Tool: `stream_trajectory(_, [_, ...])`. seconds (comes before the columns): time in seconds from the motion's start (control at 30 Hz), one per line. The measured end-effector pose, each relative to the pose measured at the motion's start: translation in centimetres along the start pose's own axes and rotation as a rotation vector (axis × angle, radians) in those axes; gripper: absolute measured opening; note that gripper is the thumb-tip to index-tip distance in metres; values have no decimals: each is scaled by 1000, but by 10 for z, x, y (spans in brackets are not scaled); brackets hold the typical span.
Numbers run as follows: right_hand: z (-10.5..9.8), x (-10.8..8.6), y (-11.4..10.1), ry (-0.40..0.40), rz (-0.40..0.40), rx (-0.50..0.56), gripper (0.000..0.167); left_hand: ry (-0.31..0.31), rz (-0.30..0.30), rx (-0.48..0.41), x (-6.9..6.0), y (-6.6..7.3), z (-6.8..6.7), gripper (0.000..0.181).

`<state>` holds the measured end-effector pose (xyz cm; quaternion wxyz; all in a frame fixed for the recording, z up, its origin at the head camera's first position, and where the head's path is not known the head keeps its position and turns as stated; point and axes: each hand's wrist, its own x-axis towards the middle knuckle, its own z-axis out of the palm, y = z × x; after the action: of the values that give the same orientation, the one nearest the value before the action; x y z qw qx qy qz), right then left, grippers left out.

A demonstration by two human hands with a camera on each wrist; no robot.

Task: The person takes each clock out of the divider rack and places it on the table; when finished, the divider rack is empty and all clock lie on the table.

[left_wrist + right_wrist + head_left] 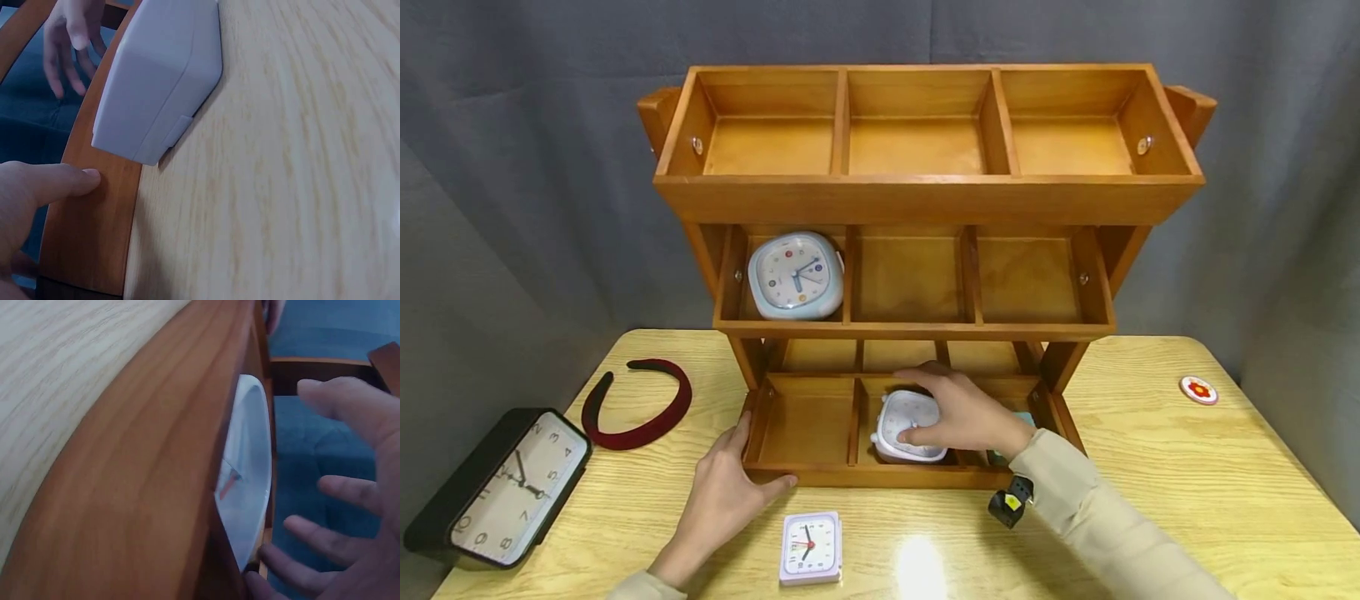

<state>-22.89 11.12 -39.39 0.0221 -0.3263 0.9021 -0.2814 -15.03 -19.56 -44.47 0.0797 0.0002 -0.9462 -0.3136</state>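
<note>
A white alarm clock [910, 426] with small rounded knobs lies face up in the middle compartment of the bottom tray [880, 476]. Over it hovers my right hand [958, 410], fingers spread; in the right wrist view that hand [344, 506] has a gap between thumb and fingers, with the white clock [256, 469] beside it. My left hand [722, 483] rests against the tray's front left corner, its straight thumb along the front board [94, 219]. Close to that thumb, a small lavender square clock [811, 547] lies on the table.
The wooden shelf [925, 200] has three tiers; a pale blue clock [797, 276] sits in the middle tier's left compartment. Something teal [1024, 419] shows behind my right wrist. Leftward lie a dark red headband [640, 433] and black clock [520, 487]; rightward, a round flower badge [1198, 390].
</note>
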Motion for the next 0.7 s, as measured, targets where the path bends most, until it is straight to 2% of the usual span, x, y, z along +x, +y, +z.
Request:
stream_trajectory(0.13, [7, 7, -2, -42, -51, -76, 71, -5, 0, -1, 0, 1, -1, 107])
stream_trajectory(0.23, [11, 12, -8, -87, -52, -126, 72, -11, -1, -6, 1, 1, -2, 107])
stream_trajectory(0.4, [17, 20, -19, -215, 86, -176, 75, -24, -20, -19, 0, 1, -1, 108])
stream_trajectory(0.5, [19, 23, -23, -258, 154, -204, 74, -31, -25, -28, -1, 1, 0, 109])
stream_trajectory(0.7, [22, 23, -23, -241, 155, -177, 67, -26, -23, -31, -1, -1, 0, 109])
